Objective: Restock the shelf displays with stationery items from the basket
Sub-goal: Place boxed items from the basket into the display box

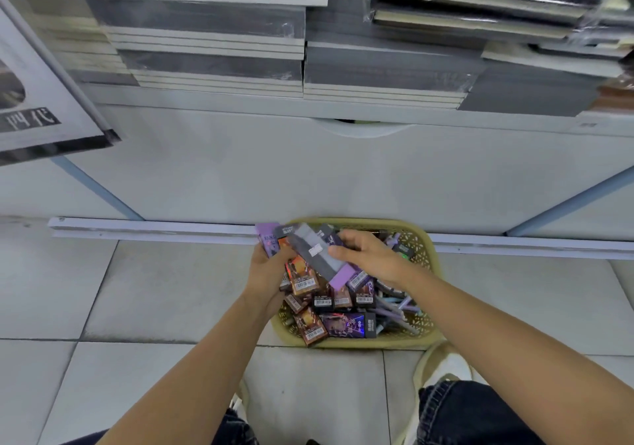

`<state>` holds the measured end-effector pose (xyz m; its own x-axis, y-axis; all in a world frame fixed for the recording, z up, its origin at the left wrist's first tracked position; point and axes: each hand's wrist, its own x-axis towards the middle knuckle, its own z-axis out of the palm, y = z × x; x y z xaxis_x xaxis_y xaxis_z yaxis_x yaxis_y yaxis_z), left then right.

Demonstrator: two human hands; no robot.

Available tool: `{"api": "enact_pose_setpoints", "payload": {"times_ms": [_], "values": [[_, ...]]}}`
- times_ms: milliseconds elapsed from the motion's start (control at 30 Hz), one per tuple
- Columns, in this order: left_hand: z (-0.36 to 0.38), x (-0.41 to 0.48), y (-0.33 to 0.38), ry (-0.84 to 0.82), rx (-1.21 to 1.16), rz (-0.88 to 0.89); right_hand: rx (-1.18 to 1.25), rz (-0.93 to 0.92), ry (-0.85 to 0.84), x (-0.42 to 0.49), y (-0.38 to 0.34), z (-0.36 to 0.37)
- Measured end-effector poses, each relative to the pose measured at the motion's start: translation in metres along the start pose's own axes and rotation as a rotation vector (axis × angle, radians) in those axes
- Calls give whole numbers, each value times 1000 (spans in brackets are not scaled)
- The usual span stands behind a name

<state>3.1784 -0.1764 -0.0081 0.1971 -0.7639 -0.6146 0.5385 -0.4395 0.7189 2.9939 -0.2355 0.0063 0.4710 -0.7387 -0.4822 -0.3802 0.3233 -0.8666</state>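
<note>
Many small boxes (pixel 346 324), loose pens (pixel 398 307) in yellow basket (pixel 422 252)

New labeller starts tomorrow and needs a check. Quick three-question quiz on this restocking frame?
1. Where does the basket stand? A: tiled floor. B: shelf. C: stool.
2. True or false: the left grip and right grip each hold boxes above the basket.
3. Fill in: loose ____ lie in the basket's right side, beside the boxes.
Key: 1 A; 2 true; 3 pens.
</note>
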Motion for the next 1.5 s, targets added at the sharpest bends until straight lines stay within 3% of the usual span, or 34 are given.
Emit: {"api": "enact_pose_setpoints", "payload": {"times_ms": [100,300,367,467,633,933,1100,1233,1500], "values": [[6,-12,11,-57,-55,31,62,-26,-6,-7,-15,14],[16,-34,38,-105,50,141,145,-15,-85,-26,-54,15],[17,-39,54,-111,47,168,121,-58,-42,-34,-67,7],[23,-53,80,-121,53,216,120,-168,82,-45,-94,-5],[40,-91,130,-202,194,329,87,-358,97,-72,-158,-19],[76,-173,264,-270,308,779,-41,-883,340,-138,-331,-42],[87,-197,317,-277,235,885,-15,-1068,470,-146,-415,-70],[89,-195,346,-270,180,902,-115,-1069,571,-126,-451,-85],[93,-178,365,-270,157,833,-407,-994,604,-85,-461,-82]]}}
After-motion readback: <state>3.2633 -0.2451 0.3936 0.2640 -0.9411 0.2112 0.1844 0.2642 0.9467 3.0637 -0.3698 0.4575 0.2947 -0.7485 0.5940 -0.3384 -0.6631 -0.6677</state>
